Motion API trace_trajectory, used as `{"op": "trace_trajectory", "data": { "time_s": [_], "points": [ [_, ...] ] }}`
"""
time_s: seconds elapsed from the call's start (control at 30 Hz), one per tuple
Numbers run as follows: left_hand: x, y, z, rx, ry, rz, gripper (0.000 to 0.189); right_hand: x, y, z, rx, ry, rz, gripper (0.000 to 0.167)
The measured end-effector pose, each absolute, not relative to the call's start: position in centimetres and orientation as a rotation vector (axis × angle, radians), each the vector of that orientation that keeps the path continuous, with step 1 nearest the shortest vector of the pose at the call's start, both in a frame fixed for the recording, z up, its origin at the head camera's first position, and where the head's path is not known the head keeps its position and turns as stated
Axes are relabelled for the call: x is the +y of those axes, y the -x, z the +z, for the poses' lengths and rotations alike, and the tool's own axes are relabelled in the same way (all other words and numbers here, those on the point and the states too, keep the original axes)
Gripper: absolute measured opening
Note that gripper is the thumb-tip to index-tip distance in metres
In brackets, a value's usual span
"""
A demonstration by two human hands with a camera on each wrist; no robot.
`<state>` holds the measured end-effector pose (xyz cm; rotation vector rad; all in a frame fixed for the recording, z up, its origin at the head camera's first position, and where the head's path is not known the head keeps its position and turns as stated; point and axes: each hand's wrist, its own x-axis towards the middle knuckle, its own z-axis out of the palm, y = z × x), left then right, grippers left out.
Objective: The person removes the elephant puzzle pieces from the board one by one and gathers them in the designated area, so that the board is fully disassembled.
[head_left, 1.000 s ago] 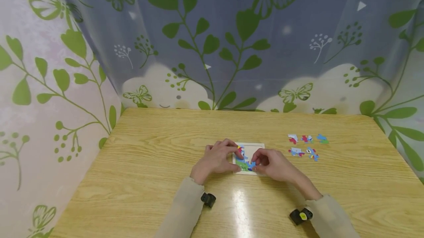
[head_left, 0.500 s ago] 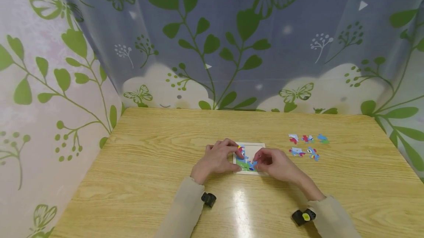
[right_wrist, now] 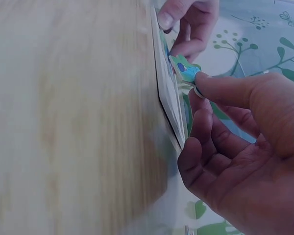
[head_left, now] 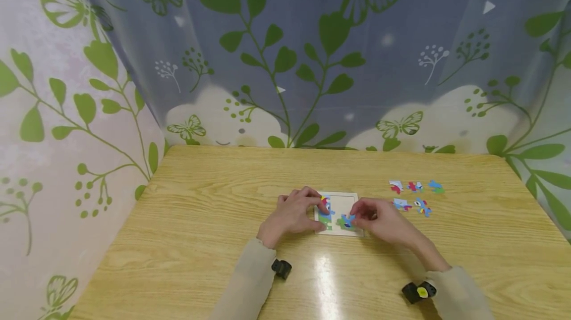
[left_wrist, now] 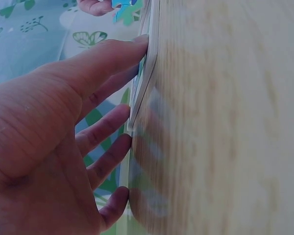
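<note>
A person's right hand point(head_left: 379, 218) pinches a blue-and-green puzzle piece point(head_left: 346, 221) between thumb and fingers, over the near half of a pale, shallow tray point(head_left: 343, 204). In the right wrist view the piece juts from the fingertips toward the left hand point(head_left: 292, 213), tilted up from the tray's surface, while the remaining fingers curl loosely beside the pinch.

The left hand, its fingers spread, gently bent and gripping nothing, rests at the tray's left side. Its thumb touches the near rim, its index finger lies over red, yellow, blue and green placed pieces point(head_left: 326, 220), and its outer fingers reach down to the wood-grain tabletop point(head_left: 200, 201).

Beyond and to the right of the right hand's fingers, five loose pieces point(head_left: 415, 186) lie well apart from the tray in two rows, three farther off and two nearer, the closest just past the knuckles.

Behind the fingers of both hands, at the wrists, pale sleeves point(head_left: 243, 280) and small black devices point(head_left: 281, 269) show. Far beyond the fingertips hangs a blue backdrop point(head_left: 294, 62) printed with green leaves and butterflies.
</note>
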<state>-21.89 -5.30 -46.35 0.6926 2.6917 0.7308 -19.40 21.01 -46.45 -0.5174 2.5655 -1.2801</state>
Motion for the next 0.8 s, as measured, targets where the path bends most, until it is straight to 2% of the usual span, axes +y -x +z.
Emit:
{"op": "trace_trajectory", "data": {
  "time_s": [0.8],
  "points": [
    [-5.3,21.6,-46.1,2.667,-0.688,0.760,0.021,26.1,18.5,-45.9,2.705,0.463,-1.303,0.011]
  ]
}}
